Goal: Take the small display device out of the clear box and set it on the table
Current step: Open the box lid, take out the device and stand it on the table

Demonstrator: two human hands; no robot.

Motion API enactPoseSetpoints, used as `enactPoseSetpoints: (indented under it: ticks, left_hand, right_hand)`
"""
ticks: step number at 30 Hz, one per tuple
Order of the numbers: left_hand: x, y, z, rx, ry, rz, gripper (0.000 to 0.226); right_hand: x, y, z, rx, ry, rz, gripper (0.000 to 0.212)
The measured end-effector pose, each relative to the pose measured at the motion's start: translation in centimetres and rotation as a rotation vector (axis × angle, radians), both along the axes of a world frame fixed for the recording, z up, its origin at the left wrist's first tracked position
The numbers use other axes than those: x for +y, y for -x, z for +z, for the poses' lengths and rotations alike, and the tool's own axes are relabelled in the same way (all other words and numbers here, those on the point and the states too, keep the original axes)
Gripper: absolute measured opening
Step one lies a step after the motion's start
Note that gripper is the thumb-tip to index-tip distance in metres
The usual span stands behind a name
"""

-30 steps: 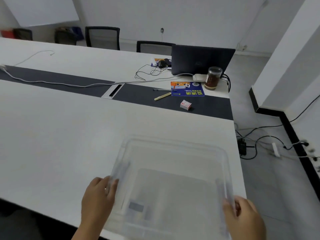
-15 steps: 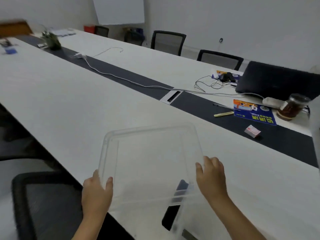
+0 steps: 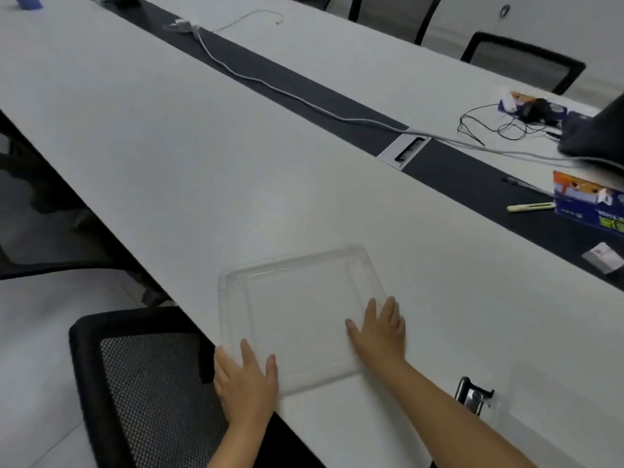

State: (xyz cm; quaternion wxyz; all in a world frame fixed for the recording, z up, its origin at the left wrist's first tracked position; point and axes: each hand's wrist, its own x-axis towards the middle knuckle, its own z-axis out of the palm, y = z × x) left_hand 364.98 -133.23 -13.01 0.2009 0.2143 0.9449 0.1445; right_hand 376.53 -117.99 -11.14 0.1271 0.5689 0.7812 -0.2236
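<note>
A clear plastic lid (image 3: 297, 309) lies flat on the white table (image 3: 202, 184), close to its near edge. My left hand (image 3: 246, 380) rests spread on the lid's near left corner. Flat on the lid's right side lies my right hand (image 3: 378, 329), fingers apart. Neither hand grips anything. To the right, behind my right forearm, stands the clear box (image 3: 516, 396); its walls are faint. A small dark device with a shiny part (image 3: 472, 395) shows at the box's left side, partly hidden by my arm.
A black mesh chair (image 3: 135, 383) stands left of me at the table's edge. A grey cable (image 3: 270, 86) runs along the dark centre strip. At the far right lie a yellow pen (image 3: 530, 207), a blue booklet (image 3: 587, 204), a small carton (image 3: 604, 261) and a laptop (image 3: 597, 130).
The lid came off the box, travelled left in both hands and now lies flat on the table. My fingers have opened onto it. The view has swung left and down.
</note>
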Motion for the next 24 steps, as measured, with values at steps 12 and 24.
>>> enactPoseSetpoints:
  ticks: [12,24]
  left_hand:
    - [2.8,-2.5,5.0,-0.162,-0.192,-0.165,0.055]
    - [5.1,-19.8,9.9,-0.528,-0.577,-0.803,0.057]
  right_hand:
    - [1.0,-5.6,8.6,0.351,0.057,-0.079,0.050]
    - [-7.4,-26.0,7.4,0.195,0.240,-0.166,0.038]
